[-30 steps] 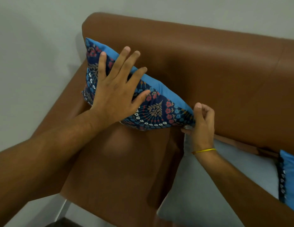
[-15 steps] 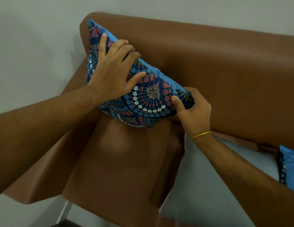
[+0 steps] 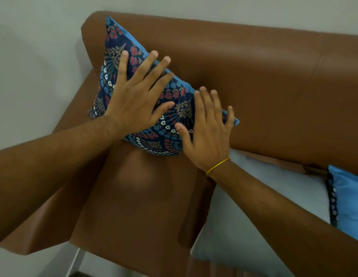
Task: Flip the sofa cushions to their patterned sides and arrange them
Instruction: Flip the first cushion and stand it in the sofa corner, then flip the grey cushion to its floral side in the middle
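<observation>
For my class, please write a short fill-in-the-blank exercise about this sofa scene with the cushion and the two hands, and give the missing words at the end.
1. Both hands lie flat on the ______ side of the cushion.
2. The yellow band is worn on the ______ wrist, below the right hand.
3. The left hand has its fingers ______, not curled around the cushion.
4. The cushion leans against the brown ______.

Missing words: patterned; right; spread; sofa
</observation>
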